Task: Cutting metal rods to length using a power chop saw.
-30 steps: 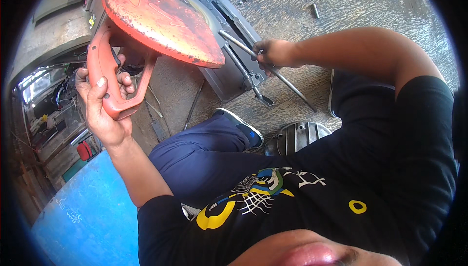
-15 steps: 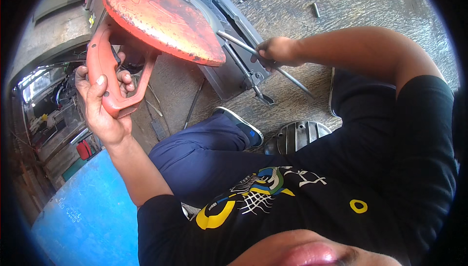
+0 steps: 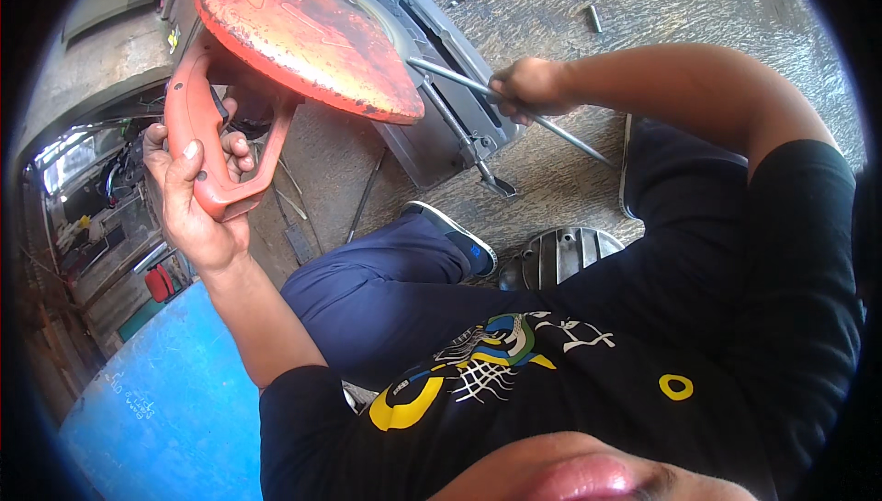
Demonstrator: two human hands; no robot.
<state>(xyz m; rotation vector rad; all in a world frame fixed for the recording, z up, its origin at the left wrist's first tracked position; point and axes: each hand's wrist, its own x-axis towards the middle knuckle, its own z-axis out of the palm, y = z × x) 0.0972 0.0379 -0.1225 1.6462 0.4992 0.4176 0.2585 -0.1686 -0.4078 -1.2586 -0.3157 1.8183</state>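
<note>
My left hand is wrapped around the orange handle of a chop saw, its fingers passing through the handle's loop near a dark trigger. The saw's worn orange guard covers most of the cutting disc. My right hand is closed around a thin grey metal rod. One end of this rod lies by the guard's tip and disc, over the grey saw base; the other slants down to the right. Whether the rod touches the disc is hidden.
A clamp screw with a crank sticks out of the saw base toward me. My shoe and a ribbed metal part are close by. A short metal piece lies on the rough floor. At the lower left stands a blue drum.
My right hand has shifted slightly right and the rod has turned to a flatter slant, its free end moving up and right. My left hand and the saw look nearly unchanged.
</note>
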